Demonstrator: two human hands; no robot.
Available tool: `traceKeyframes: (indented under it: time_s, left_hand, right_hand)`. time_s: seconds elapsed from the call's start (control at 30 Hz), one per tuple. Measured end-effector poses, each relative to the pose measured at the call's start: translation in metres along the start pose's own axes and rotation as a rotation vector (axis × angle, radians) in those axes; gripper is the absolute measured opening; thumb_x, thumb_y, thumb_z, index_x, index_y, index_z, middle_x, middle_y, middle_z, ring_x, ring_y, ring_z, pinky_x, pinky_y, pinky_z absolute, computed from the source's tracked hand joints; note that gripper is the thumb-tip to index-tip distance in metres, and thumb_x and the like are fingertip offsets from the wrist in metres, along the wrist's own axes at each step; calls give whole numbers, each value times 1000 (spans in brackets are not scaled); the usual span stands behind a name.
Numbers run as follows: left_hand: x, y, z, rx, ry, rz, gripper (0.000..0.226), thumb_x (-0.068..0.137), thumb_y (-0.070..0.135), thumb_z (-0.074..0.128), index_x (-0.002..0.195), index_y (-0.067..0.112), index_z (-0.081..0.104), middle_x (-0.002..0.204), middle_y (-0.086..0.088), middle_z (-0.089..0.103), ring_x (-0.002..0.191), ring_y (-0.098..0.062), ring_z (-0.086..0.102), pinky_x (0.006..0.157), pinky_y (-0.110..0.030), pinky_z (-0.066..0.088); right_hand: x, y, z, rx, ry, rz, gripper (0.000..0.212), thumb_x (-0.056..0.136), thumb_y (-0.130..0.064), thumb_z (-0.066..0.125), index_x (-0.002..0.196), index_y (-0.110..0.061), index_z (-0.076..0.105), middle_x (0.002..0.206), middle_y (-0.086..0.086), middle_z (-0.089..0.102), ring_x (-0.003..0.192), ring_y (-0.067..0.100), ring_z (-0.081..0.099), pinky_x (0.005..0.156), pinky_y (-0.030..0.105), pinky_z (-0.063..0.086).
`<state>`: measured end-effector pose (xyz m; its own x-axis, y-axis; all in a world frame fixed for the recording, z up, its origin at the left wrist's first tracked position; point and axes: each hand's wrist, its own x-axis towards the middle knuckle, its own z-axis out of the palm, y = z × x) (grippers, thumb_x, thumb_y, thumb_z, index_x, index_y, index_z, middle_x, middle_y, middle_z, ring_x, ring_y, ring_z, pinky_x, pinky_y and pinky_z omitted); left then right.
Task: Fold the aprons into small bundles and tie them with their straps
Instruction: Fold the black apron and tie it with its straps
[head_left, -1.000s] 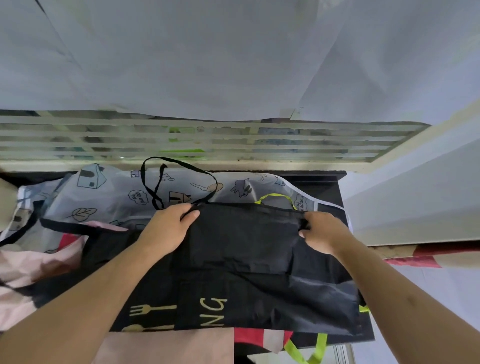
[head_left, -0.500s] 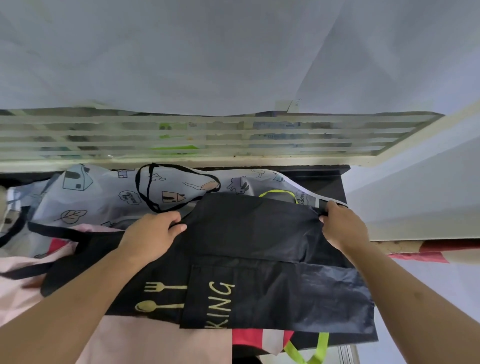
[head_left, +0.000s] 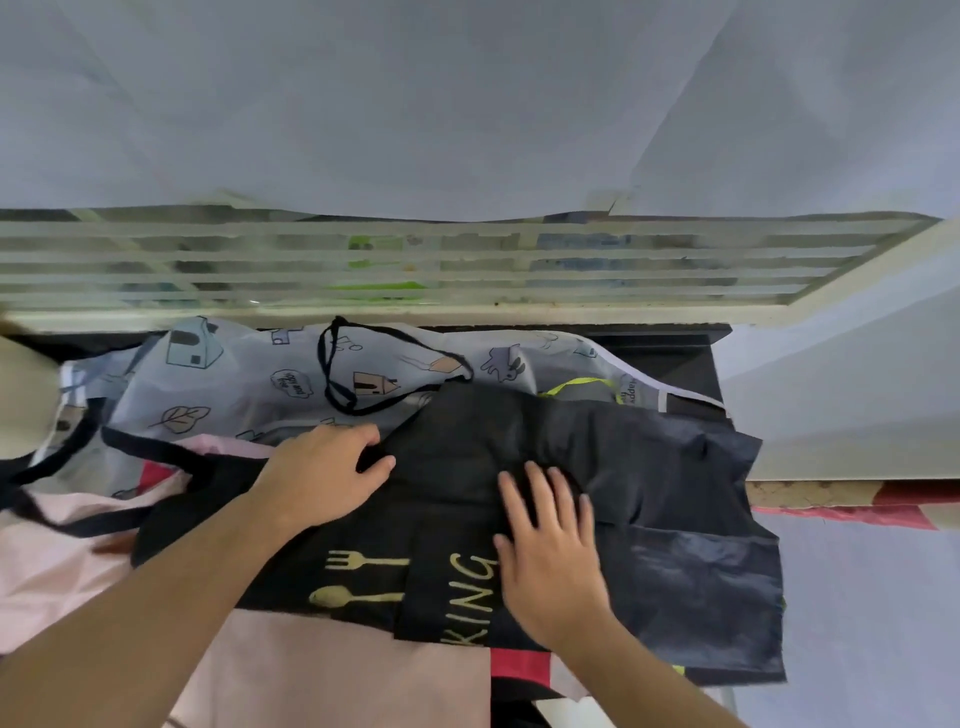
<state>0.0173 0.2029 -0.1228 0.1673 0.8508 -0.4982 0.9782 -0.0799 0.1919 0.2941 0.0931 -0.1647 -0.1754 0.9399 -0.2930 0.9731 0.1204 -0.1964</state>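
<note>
A black apron (head_left: 675, 519) with a gold fork, spoon and letters "KING" lies folded on top of a pile of other aprons. My left hand (head_left: 322, 473) grips its left upper edge, thumb over the cloth. Flat on the middle of the apron lies my right hand (head_left: 550, 551), fingers straight and spread, pressing it down. The apron's black neck strap (head_left: 332, 374) loops back over a grey printed apron (head_left: 218, 384).
Under the black apron lie a pink apron (head_left: 311, 670) and a red one (head_left: 519, 665), with a lime-green strap (head_left: 576, 385) at the back. A dark table edge (head_left: 685, 353) shows at the back right. A slatted window frame (head_left: 467, 275) runs behind.
My right hand let go of the apron's right upper corner and moved left onto the middle, now flat. My left hand shifted slightly and still holds the left edge.
</note>
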Motion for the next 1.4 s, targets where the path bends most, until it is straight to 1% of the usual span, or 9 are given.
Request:
traceKeyframes:
  time_s: [0.1,0.33,0.47,0.6,0.7,0.83,1.03,1.2,1.4]
  left_hand:
    - [-16,-28,-21,32,-83,-18,22,94,60,56,106,42,58,100,20,65,89,-2,60,71,-26,50]
    - [-39,-81,-47,-28,-178,-112,12,95,43,66,84,39,67,87,18,69,84,2,62,79,-30,55]
    - [-48,-90,-29,124,331,-116,24,99,47,62,93,25,66,78,2,68,70,-20,65,62,-38,58]
    - [-73,-81,-19,158,654,-45,33,90,30,75,112,7,64,109,-19,58,97,-39,57,84,-51,46]
    - [-103,-70,-8,86,582,-30,17,93,31,71,97,19,60,90,-2,59,79,-23,57,71,-40,47]
    - [-135,-80,13,-169,404,-404,38,98,46,62,67,24,59,51,7,54,51,-16,51,56,-30,42]
    - [-153,-110,38,-889,77,-700,31,92,51,71,100,21,67,89,-3,74,83,-26,72,72,-45,64]
    - [-149,-100,40,-1189,168,-753,30,97,36,72,118,30,52,109,4,63,104,-23,60,90,-41,49]
    - [-149,-117,44,-1238,291,-760,24,93,20,76,116,17,72,112,-7,75,101,-27,71,92,-42,57]
  right_hand:
    - [0,13,22,-98,-51,44,70,106,-51,24,167,-25,1,175,5,4,160,34,2,122,69,13]
    - [1,16,20,-94,-58,36,71,105,-51,27,167,-25,3,175,6,7,160,35,3,121,70,17]
    - [3,15,18,-118,-65,32,73,106,-50,31,166,-29,-6,175,3,1,161,33,-2,124,66,15]
    - [-6,-16,-2,-110,-21,87,83,100,-36,52,167,-23,4,173,12,9,159,40,7,127,59,17]
    - [-29,-64,-14,-8,51,-28,81,89,-31,64,160,-18,27,156,15,34,143,38,38,116,49,42]
    - [-53,-122,-3,55,-73,-216,76,78,-36,71,145,-20,38,136,6,46,120,28,50,103,40,52]
    - [-51,-142,17,-10,-203,-164,74,68,-3,75,133,-17,43,120,6,50,106,26,52,94,37,52]
    - [-56,-147,20,-62,-204,-180,61,71,-1,75,125,-16,49,115,6,55,103,26,55,93,39,53]
    - [-62,-150,19,-26,-181,-131,65,56,-4,89,112,-17,60,104,3,63,93,22,62,82,35,59]
